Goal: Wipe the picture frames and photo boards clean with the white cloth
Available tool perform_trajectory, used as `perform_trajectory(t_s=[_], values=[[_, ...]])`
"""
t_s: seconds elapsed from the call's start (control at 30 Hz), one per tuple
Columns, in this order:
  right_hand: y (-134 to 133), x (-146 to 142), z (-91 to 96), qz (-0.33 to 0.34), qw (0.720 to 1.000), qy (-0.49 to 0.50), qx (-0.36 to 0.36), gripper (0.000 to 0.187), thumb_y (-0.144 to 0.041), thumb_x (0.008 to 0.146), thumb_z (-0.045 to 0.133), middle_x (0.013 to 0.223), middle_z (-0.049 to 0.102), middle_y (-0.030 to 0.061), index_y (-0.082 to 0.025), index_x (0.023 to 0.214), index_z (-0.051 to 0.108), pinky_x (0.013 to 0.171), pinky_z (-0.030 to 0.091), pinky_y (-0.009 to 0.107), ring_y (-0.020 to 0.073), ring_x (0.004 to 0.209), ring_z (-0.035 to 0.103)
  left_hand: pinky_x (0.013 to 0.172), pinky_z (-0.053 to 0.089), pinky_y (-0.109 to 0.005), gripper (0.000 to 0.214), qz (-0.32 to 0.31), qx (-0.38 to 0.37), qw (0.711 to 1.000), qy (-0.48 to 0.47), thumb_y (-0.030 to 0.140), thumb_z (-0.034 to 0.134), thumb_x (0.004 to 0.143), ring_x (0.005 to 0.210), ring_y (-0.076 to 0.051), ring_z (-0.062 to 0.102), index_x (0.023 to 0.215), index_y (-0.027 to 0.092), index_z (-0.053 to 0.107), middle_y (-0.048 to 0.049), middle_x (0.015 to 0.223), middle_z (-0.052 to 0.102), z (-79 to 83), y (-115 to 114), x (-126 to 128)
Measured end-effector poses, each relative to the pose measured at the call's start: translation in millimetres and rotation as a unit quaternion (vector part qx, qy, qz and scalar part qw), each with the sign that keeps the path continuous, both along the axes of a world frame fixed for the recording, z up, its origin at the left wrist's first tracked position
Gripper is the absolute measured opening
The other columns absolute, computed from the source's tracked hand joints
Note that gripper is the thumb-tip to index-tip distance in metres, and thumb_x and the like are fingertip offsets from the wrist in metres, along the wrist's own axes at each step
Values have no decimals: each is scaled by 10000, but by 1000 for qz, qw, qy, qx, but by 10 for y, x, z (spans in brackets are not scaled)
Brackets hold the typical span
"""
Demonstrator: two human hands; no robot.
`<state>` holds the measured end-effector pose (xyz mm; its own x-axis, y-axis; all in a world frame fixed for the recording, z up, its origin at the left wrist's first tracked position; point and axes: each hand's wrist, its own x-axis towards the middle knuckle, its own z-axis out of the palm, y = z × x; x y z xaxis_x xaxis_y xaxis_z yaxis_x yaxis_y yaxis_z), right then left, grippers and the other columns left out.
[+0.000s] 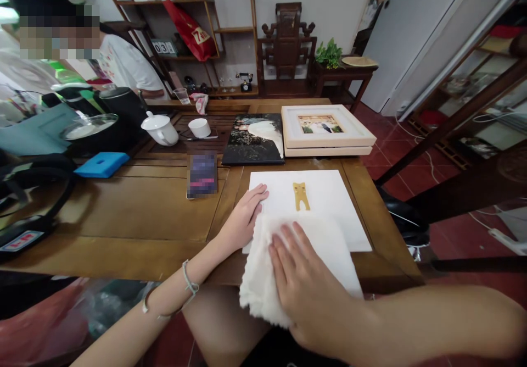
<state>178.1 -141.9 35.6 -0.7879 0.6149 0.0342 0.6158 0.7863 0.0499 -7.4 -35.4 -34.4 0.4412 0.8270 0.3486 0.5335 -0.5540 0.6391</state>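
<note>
A white board (321, 194) lies flat at the near right of the wooden table (135, 213), with a small brass stand piece (301, 196) at its middle. A white cloth (317, 246) covers the board's near part and hangs over the table's front edge. My right hand (307, 287) lies flat on the cloth with fingers stretched out. My left hand (244, 217) rests on the board's left edge, fingers extended and together, holding nothing.
Behind the board lie a dark photo print (255, 139) and stacked white picture frames (325, 129). A phone (202, 176), white cup (200, 127), white teapot (160, 129) and blue block (102, 164) sit to the left. A person in white (123, 62) sits at the far left.
</note>
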Motion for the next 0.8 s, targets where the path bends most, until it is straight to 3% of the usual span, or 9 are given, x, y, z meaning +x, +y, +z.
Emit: perform_trajectory(t_s=[0.07, 0.13, 0.23, 0.33, 0.4, 0.53, 0.7, 0.8], values=[[-1, 59, 43, 17, 999, 20, -40, 775, -372, 729, 595, 1383, 458, 331, 109, 1326, 487, 1133, 143, 657, 493, 1321, 362, 1154, 347, -519, 349, -3, -2, 1000, -2, 177, 364, 958, 1390, -250, 400, 1252, 150, 550, -168, 1430, 487, -10, 2, -6], [211, 152, 88, -5, 994, 46, -101, 723, -364, 765, 567, 1404, 476, 266, 37, 1361, 485, 1156, 159, 597, 419, 1353, 361, 1154, 346, -520, 354, -13, -1, 1000, -4, 165, 396, 939, 1390, -261, 399, 1260, 148, 544, -172, 1432, 482, -8, 4, -8], [718, 305, 132, -98, 975, 100, -172, 614, -349, 847, 499, 1440, 478, 170, -76, 1398, 481, 1153, 231, 504, 331, 1381, 353, 1156, 341, -521, 383, -16, 4, 1000, 2, 145, 420, 913, 1390, -275, 393, 1279, 154, 533, -164, 1426, 487, 27, -1, 6], [1155, 399, 138, -187, 940, 186, -216, 503, -413, 924, 424, 1369, 564, 132, -138, 1322, 564, 1054, 379, 442, 323, 1281, 484, 1153, 345, -514, 371, 9, 0, 1000, 13, 146, 372, 935, 1377, -265, 410, 1260, 171, 549, -138, 1408, 511, 67, -15, 31], [1341, 394, 126, -180, 922, 249, -237, 446, -439, 955, 378, 1233, 660, 99, -173, 1193, 645, 984, 429, 409, 301, 1140, 589, 1150, 352, -501, 348, 18, 3, 1000, 14, 152, 365, 944, 1360, -256, 434, 1233, 161, 560, -140, 1398, 521, 71, -21, 43], [1556, 202, 93, -158, 916, 288, -230, 425, -449, 962, 379, 1147, 694, 95, -174, 1043, 693, 981, 411, 401, 302, 1099, 594, 1148, 350, -487, 329, 20, 12, 1000, 17, 150, 363, 946, 1352, -258, 439, 1209, 112, 556, -180, 1385, 518, 54, -17, 50], [1692, -94, 61, -155, 918, 257, -259, 478, -474, 931, 442, 1314, 602, 138, -140, 1215, 632, 1022, 386, 410, 326, 1215, 524, 1070, 431, -456, 313, 16, 3, 1000, 21, 142, 366, 943, 1233, -251, 531, 1170, 149, 581, -148, 1249, 592, 108, -21, 54], [1692, -74, 49, -142, 922, 260, -250, 505, -480, 923, 462, 1368, 565, 118, -166, 1302, 577, 1056, 360, 432, 326, 1254, 497, 1058, 445, -451, 311, 14, 4, 1000, 19, 147, 372, 942, 1213, -251, 546, 1168, 161, 586, -139, 1230, 602, 113, -21, 44]])
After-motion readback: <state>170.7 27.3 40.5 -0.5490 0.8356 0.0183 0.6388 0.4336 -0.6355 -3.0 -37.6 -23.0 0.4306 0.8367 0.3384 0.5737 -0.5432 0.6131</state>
